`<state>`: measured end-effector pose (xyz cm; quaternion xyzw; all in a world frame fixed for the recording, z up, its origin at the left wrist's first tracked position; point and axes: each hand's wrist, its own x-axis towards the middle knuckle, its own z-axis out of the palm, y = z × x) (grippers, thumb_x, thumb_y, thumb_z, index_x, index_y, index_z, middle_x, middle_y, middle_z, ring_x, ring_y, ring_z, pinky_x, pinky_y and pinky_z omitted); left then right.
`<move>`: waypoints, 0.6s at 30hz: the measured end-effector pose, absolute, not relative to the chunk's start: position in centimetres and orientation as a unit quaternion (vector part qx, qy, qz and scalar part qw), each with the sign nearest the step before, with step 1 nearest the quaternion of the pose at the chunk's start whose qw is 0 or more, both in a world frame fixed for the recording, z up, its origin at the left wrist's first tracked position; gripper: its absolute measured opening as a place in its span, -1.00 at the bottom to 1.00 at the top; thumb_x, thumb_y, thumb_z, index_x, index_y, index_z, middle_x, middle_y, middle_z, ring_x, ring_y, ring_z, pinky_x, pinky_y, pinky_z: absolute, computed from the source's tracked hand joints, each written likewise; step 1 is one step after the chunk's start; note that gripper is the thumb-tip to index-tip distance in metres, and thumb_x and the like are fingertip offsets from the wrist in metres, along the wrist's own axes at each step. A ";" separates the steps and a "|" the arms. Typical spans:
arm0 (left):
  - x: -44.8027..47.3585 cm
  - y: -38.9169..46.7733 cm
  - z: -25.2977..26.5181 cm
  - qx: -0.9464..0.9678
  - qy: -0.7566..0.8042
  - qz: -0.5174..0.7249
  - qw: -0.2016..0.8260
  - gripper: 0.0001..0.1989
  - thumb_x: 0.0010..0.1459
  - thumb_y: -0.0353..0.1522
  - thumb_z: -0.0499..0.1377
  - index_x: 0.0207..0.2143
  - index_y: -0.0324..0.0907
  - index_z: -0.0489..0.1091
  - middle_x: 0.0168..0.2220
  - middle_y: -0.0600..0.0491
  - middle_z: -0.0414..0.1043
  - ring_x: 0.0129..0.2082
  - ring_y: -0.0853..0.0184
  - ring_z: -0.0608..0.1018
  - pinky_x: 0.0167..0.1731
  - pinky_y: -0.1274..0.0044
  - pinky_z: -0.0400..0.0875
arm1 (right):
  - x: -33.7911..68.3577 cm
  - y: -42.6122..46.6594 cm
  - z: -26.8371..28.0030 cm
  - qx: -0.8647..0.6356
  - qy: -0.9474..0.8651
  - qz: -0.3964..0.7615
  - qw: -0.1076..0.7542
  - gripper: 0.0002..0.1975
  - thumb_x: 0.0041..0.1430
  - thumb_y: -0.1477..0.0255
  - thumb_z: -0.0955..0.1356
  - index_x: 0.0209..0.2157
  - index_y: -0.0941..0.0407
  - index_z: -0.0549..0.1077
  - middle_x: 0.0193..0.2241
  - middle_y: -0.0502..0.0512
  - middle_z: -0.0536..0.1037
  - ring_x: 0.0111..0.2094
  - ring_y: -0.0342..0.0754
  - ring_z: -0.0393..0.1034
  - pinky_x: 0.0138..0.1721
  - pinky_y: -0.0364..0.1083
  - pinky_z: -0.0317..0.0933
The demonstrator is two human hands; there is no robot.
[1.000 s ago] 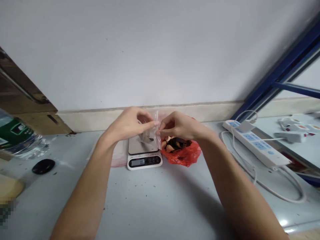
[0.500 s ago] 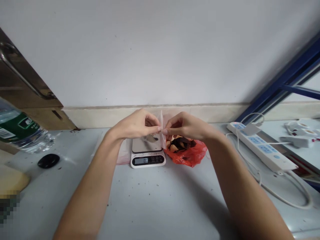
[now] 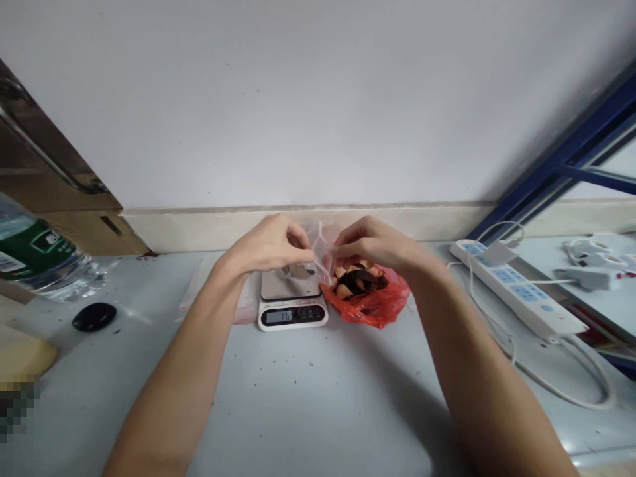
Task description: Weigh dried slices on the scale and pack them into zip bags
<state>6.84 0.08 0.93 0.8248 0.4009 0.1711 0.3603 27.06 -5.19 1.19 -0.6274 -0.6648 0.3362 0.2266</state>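
A small clear plastic bag [image 3: 322,255] is pinched between the left hand [image 3: 271,245] and right hand [image 3: 373,244], its mouth pulled apart above a digital scale [image 3: 292,301] near the tabletop's [image 3: 308,397] far edge. Dried pieces sit unbagged in a red bag [image 3: 370,298] beside it.

Scale display [image 3: 287,315]: we read digits, roughly "112", blurred.
Bottle label [image 3: 34,248]: we see white marks on green, unreadable.

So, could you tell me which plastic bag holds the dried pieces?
The red bag, lying open right of the scale; the clear bag is held between both hands.
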 end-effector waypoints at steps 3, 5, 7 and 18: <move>6.0 0.3 1.4 0.831 0.396 0.177 0.348 -0.87 -0.10 -0.33 0.24 -0.58 -0.14 0.58 -0.58 0.12 0.49 -0.52 0.38 0.43 -0.50 0.55 0.23 | 28.1 -5.0 1.0 -0.678 -0.641 0.256 0.253 -0.80 -0.01 0.42 0.36 -0.66 0.11 0.41 -0.67 -0.08 0.33 -0.53 -0.12 0.23 -0.45 -0.10 0.06; 5.8 0.1 1.7 0.834 0.394 0.190 0.337 -0.87 -0.08 -0.34 0.24 -0.58 -0.13 0.58 -0.58 0.12 0.50 -0.52 0.38 0.44 -0.50 0.56 0.24 | 28.4 -4.9 0.7 -0.681 -0.645 0.187 0.291 -0.89 -0.03 0.47 0.38 -0.59 0.11 0.43 -0.59 -0.04 0.44 -0.47 -0.09 0.34 -0.42 -0.12 0.14; 6.2 -0.4 2.0 0.831 0.400 0.215 0.321 -0.86 -0.06 -0.37 0.22 -0.57 -0.14 0.58 -0.58 0.12 0.51 -0.52 0.38 0.45 -0.51 0.56 0.25 | 27.9 -4.9 0.4 -0.645 -0.676 0.133 0.332 -0.92 -0.06 0.57 0.37 -0.51 0.11 0.47 -0.39 0.04 0.58 -0.36 -0.06 0.44 -0.33 -0.12 0.24; 7.2 -0.9 1.6 0.799 0.380 0.403 0.236 -0.80 0.16 -0.27 0.24 -0.29 -0.19 0.61 -0.22 -0.02 0.65 -0.18 0.23 0.63 -0.15 0.49 0.52 | 28.1 -6.0 1.0 -0.561 -0.775 0.198 0.210 -0.33 0.15 0.41 0.46 0.30 0.03 0.38 -0.06 0.14 0.67 -0.11 0.04 0.54 -0.04 -0.01 0.37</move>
